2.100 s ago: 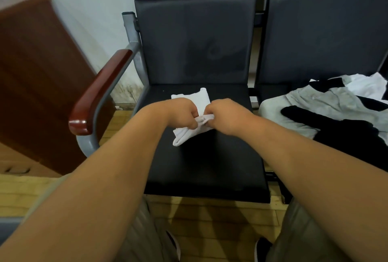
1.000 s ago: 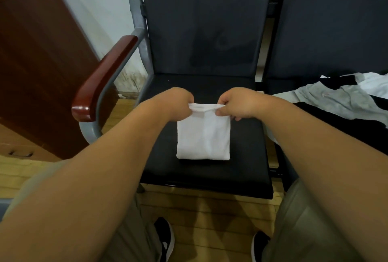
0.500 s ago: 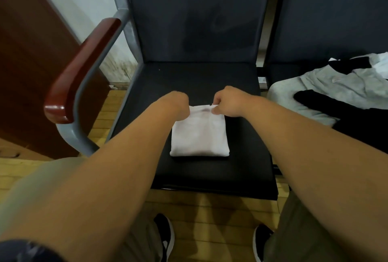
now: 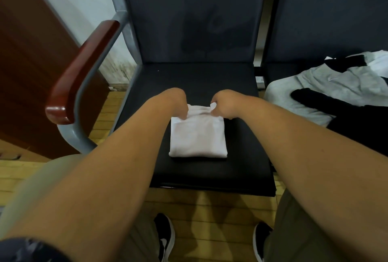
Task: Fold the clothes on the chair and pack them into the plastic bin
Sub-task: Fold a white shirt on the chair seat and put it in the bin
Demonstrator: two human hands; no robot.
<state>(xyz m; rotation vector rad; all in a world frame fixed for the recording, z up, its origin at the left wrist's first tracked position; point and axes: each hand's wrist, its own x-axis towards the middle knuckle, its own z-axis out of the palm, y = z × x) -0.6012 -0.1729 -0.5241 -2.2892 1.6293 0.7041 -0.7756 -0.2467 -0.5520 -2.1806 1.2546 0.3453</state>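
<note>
Both forearms reach forward side by side, wrists bent down. The left hand and right hand each pinch a far corner of the one folded white garment — each grip clenched on cloth, fingertips mostly hidden behind the knuckles. The garment lies flat on the seat of the left chair. On the second chair sits a pile of clothes — grey, black, white — cut off at the frame's edge, so the pieces are hard to count.
</note>
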